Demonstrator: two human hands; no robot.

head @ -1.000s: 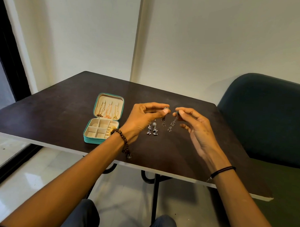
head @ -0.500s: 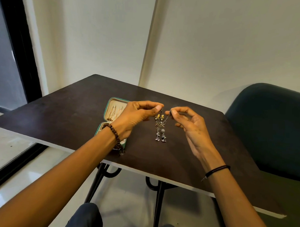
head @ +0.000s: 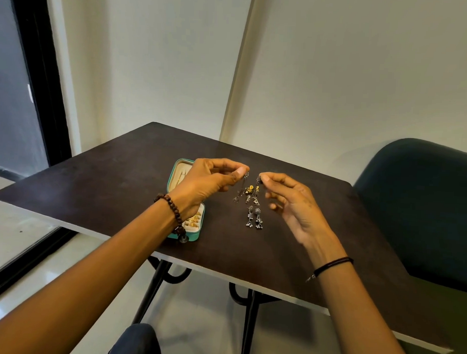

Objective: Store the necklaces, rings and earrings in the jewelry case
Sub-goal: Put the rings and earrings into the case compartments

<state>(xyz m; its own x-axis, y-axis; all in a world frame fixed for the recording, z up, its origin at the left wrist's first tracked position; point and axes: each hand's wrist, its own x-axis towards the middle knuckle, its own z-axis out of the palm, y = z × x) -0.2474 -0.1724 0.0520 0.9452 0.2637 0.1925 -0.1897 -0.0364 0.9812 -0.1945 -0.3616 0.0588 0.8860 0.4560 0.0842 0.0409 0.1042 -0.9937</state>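
My left hand (head: 204,182) pinches the top of a long silver dangling earring (head: 240,190) between thumb and forefinger, above the dark table (head: 107,188). My right hand (head: 289,202) pinches the top of a second silver earring (head: 258,181) close beside it. Below them, several earrings lie on the table: small gold ones (head: 251,189), triangular ones (head: 256,202), and a silver pair with bead clusters (head: 254,218). The teal jewelry case (head: 196,232) stands open behind my left wrist, mostly hidden; gold rings (head: 193,221) show in its tray.
A dark green chair (head: 416,207) stands at the table's right side. A wall corner rises behind the table, and a dark-framed window is at left. The table's near edge runs below my forearms.
The view has shifted left and closer, and my left arm now covers most of the case. Both hands keep their earrings pinched and have come closer together above the loose earrings.
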